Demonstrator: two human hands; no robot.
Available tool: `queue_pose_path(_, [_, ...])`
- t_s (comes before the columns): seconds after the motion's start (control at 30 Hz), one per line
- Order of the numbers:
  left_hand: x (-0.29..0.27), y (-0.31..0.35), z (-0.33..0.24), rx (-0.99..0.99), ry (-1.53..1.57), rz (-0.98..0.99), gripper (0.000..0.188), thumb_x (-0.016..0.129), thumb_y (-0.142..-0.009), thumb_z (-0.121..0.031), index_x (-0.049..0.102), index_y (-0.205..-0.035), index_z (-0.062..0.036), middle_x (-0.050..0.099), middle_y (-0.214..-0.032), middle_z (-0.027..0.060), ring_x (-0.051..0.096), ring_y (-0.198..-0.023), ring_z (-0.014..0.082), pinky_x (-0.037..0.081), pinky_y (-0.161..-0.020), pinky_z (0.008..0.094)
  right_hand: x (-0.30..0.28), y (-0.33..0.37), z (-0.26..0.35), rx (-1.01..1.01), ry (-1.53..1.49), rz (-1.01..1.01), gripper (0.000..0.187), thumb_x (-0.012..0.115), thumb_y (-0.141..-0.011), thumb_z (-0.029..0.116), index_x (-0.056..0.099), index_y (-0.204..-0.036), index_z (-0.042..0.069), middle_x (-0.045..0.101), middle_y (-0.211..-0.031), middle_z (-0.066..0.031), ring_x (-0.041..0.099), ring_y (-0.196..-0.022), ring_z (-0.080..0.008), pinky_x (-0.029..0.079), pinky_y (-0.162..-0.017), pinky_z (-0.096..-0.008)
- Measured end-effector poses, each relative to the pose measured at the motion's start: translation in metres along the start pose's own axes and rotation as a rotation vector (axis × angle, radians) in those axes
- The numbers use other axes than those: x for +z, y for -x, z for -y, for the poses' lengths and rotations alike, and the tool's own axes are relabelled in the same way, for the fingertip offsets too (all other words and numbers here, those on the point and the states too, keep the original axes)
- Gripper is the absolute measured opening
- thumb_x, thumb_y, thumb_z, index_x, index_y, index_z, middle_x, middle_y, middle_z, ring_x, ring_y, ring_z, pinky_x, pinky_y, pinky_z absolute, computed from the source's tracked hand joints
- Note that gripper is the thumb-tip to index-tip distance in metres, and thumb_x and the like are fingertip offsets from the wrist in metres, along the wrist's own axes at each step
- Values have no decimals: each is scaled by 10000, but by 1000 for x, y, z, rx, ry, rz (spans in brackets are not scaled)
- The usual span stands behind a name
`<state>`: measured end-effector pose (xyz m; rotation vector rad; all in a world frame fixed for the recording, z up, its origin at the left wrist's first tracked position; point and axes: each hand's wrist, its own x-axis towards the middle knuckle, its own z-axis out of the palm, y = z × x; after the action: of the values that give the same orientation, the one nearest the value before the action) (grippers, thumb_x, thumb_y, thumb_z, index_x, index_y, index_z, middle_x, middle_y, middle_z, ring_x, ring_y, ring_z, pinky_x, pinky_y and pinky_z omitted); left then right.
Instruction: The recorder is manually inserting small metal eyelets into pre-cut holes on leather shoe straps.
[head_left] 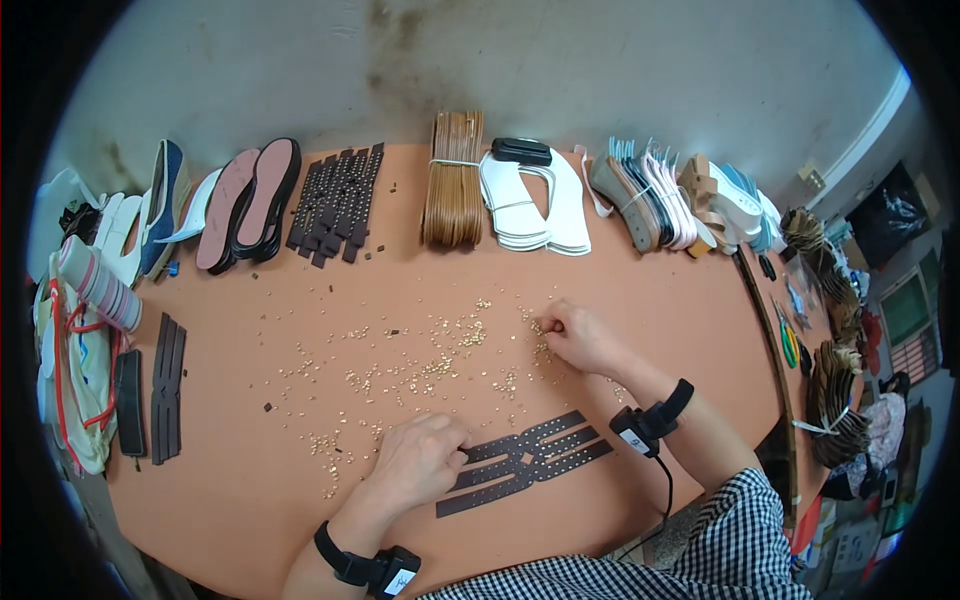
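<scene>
In front of me lies a dark brown shoe upper [527, 459], cut into strips that meet at a middle with a small diamond-shaped hole; gold studs line the strips. My left hand [425, 455] is at its left end, fingers curled and closed on the strip ends, which the hand partly hides. Farther up and to the right, my right hand [580, 335] touches the table with its fingertips pinched together among loose gold studs [463, 333]. Whatever is between those fingertips is too small to make out. The studs lie scattered across the table's middle.
Along the back stand pink-topped soles [268, 195], a pile of studded dark straps [335, 205], a tied brown bundle [452, 180], white sole-shaped sheets [537, 205] and bundled sandal parts [650, 200]. At left are more dark uppers [168, 390] and a black case [130, 400]. Scissors [790, 340] lie right.
</scene>
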<state>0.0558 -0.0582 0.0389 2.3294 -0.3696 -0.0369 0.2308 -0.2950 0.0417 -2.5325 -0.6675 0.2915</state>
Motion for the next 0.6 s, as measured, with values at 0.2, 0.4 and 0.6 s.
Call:
queue_pose_path(0.2, [1,1,1,-3,0,-10,106,667,-688,-70,625,-781,-42,600,-733,83,600,-726,273,485,-630,385,-14,8,7,192,-5,40,173,536,-781,12,594,-941,-20,622,-928,-192,618,-879,-331,497,-776,-386])
queue_pose_path(0.4, [2,0,3,17,-1,-10,107,669,-685,-71,625,-779,-45,600,-736,79,599,-725,269,484,-629,385,-5,5,0,115,5,-52,178,520,-789,-9,577,-957,-32,609,-848,-141,605,-802,-255,490,-740,-330])
queue_pose_path(0.6, [2,1,3,19,3,-14,111,665,-682,-68,632,-786,-43,602,-736,82,601,-724,267,485,-632,385,-3,5,-1,5,39,-57,123,523,-795,-8,581,-903,-24,595,-852,-138,598,-785,-250,489,-733,-332])
